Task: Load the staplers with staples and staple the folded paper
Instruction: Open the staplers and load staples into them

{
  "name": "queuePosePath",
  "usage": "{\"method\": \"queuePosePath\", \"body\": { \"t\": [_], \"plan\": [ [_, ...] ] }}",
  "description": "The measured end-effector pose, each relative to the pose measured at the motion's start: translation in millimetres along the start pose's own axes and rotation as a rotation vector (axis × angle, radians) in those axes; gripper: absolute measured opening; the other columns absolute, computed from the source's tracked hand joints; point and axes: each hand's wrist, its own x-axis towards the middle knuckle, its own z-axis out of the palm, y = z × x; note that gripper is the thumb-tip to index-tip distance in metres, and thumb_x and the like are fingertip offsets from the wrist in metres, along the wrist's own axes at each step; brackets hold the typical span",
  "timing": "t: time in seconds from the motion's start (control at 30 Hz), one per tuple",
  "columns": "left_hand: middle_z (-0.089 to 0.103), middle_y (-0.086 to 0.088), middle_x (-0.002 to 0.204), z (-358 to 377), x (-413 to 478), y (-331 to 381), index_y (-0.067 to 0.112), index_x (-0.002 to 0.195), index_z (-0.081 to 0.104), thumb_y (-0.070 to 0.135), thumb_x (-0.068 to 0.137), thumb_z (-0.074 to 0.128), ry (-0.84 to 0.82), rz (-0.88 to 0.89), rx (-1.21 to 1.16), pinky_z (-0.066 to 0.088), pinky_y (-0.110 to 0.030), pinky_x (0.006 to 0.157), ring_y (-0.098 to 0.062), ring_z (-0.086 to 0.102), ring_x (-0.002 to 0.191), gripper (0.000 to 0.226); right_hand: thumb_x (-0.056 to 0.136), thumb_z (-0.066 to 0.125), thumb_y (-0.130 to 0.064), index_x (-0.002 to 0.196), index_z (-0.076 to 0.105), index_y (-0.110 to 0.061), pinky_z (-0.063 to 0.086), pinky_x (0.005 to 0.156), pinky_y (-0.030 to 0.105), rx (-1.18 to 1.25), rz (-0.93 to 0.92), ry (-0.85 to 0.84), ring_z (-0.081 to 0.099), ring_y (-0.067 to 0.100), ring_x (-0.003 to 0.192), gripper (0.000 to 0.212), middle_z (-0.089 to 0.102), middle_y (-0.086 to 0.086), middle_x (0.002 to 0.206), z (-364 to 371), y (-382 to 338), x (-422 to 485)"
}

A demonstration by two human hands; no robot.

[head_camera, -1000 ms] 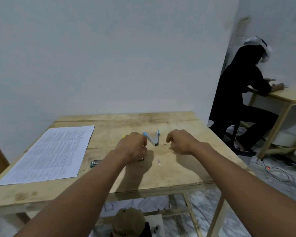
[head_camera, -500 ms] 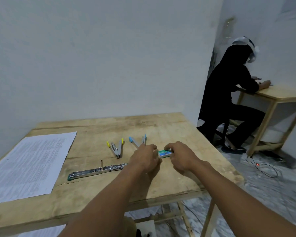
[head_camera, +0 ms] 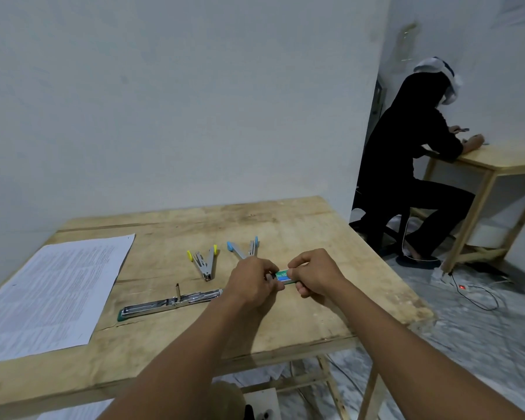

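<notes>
A small green and blue staple box [head_camera: 283, 275] is held just above the wooden table [head_camera: 331, 268] between both hands. My right hand [head_camera: 315, 272] grips its right end and my left hand [head_camera: 253, 281] pinches its left end. Behind them, a yellow-tipped stapler [head_camera: 205, 262] and a blue-tipped stapler [head_camera: 244, 248] lie opened in a V. A long silver stapler with a green base [head_camera: 169, 303] lies opened flat to the left. A printed paper sheet [head_camera: 52, 289] lies flat at the table's left.
The table's front edge runs close under my forearms and its right edge drops to a tiled floor with cables and a power strip [head_camera: 462, 287]. A person in black [head_camera: 406, 165] sits at a second wooden table [head_camera: 503, 160] at the right.
One second ago both hands rested empty by the blue stapler. They came together on the staple box half a second ago and still hold it, lifted slightly; my view has shifted a little.
</notes>
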Motion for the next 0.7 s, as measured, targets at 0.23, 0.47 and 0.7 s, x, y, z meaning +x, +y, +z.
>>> {"method": "queuePosePath", "body": {
  "t": [0.23, 0.47, 0.7],
  "plan": [
    [0.074, -0.007, 0.100, -11, -8, -10, 0.012, 0.110, 0.074, 0.022, 0.084, 0.074, 0.034, -0.016, -0.054, 0.043, -0.019, 0.072, -0.011, 0.061, 0.083, 0.028, 0.090, 0.064, -0.008, 0.090, 0.067, -0.010, 0.057, 0.055, 0.032, -0.053, -0.045, 0.061, 0.056, 0.017, 0.037, 0.004, 0.065, 0.014, 0.062, -3, 10, 3],
    [0.073, -0.007, 0.092, -15, -5, -4, 0.011, 0.095, 0.075, 0.019, 0.087, 0.068, 0.049, -0.025, 0.043, 0.040, -0.021, 0.065, -0.012, 0.057, 0.077, 0.014, 0.089, 0.064, -0.006, 0.091, 0.066, -0.008, 0.060, 0.059, 0.035, -0.030, -0.058, 0.083, 0.057, 0.019, 0.041, 0.003, 0.067, 0.017, 0.069, 0, 12, 1],
    [0.074, -0.007, 0.100, -14, 3, 12, 0.013, 0.101, 0.077, 0.023, 0.085, 0.068, -0.009, 0.000, 0.110, 0.053, -0.030, 0.074, -0.020, 0.067, 0.090, 0.021, 0.089, 0.064, -0.007, 0.084, 0.065, -0.012, 0.060, 0.061, 0.036, -0.061, -0.067, 0.084, 0.057, 0.018, 0.041, 0.007, 0.065, 0.012, 0.061, 0, 13, 2]
  ]
}}
